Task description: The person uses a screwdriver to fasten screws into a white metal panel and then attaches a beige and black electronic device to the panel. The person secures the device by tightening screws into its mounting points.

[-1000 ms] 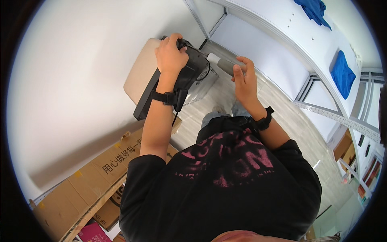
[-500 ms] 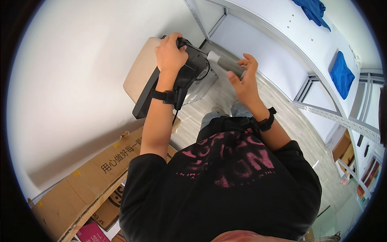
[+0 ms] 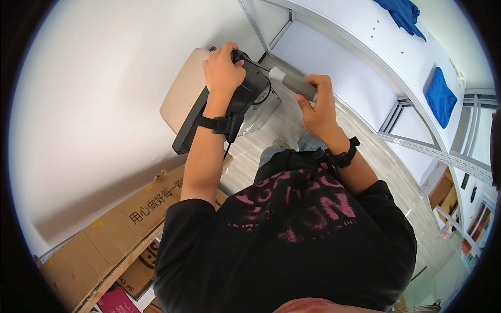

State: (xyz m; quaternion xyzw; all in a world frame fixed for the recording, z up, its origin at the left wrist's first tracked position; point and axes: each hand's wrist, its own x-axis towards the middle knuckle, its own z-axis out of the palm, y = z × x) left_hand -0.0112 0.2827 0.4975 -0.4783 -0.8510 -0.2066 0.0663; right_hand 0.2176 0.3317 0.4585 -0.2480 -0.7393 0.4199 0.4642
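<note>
My left hand [image 3: 223, 72] is closed over the upper part of a black device [image 3: 249, 91] that looks like a desktop screen with a thick stand. Its flat dark edge slants down to the lower left, and a thin black cable loops beside it. In my right hand [image 3: 318, 107] is the end of a screwdriver [image 3: 296, 85] with a grey and white handle, thumb on one side and fingers on the other. Its thin shaft points left to the device, close to my left fingers; the tip is hidden.
A beige padded seat or panel [image 3: 180, 94] stands behind the device, against the white wall. Cardboard boxes [image 3: 117, 216] lie at the lower left. White metal shelving [image 3: 365, 49] runs along the right, with blue cloths [image 3: 441, 96] on it. Pale wood-look floor [image 3: 386, 172] shows below.
My right fingers, spread beside the screwdriver handle before, have closed around its end. The handle has shifted very little. My left hand stays on the device, almost unmoved.
</note>
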